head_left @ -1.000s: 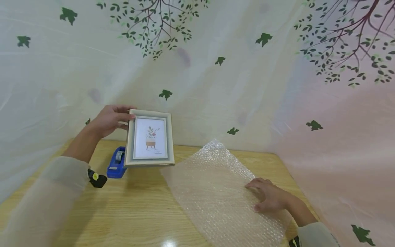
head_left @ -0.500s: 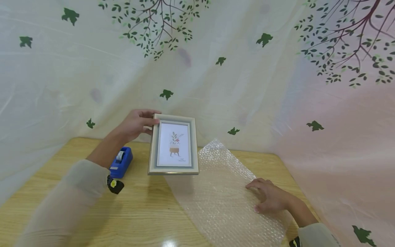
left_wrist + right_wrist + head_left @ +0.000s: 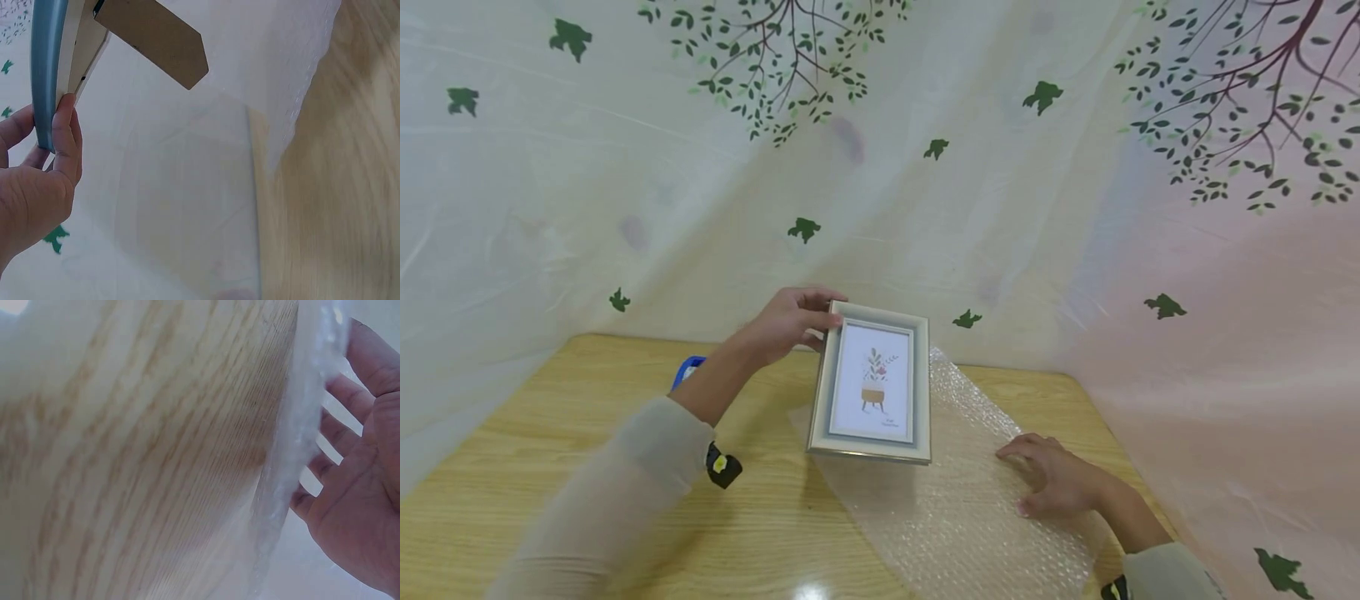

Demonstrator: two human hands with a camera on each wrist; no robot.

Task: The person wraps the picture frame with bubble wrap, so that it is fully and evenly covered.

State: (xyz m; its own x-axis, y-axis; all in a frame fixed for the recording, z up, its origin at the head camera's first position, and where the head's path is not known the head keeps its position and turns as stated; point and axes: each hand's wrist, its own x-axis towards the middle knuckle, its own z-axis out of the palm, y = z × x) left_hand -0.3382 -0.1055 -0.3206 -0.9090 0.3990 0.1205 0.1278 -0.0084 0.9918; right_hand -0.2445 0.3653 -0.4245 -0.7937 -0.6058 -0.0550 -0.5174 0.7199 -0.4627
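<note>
My left hand [image 3: 793, 323] grips a picture frame [image 3: 919, 392] by its upper left edge, thumb in front and fingers behind. The cream-and-grey frame holds a print of a potted plant and tilts back above the table. A brown stand flap [image 3: 156, 44] sticks out from its back in the left wrist view. Beneath and to the right lies a sheet of clear bubble wrap [image 3: 955, 508], partly covered by the frame. My right hand [image 3: 1060, 477] rests on the wrap's right edge. Its fingers are spread and loosely bent against the sheet in the right wrist view [image 3: 356, 456].
Behind my left forearm a blue tape dispenser [image 3: 687, 367] shows only its top. The wooden table [image 3: 550, 433] ends at a pale curtain [image 3: 737, 208] printed with leaves and branches.
My left hand has carried the picture frame rightward and lower, from beside the tape dispenser to over the bubble wrap. The left forearm now covers most of the dispenser. My right hand stays put.
</note>
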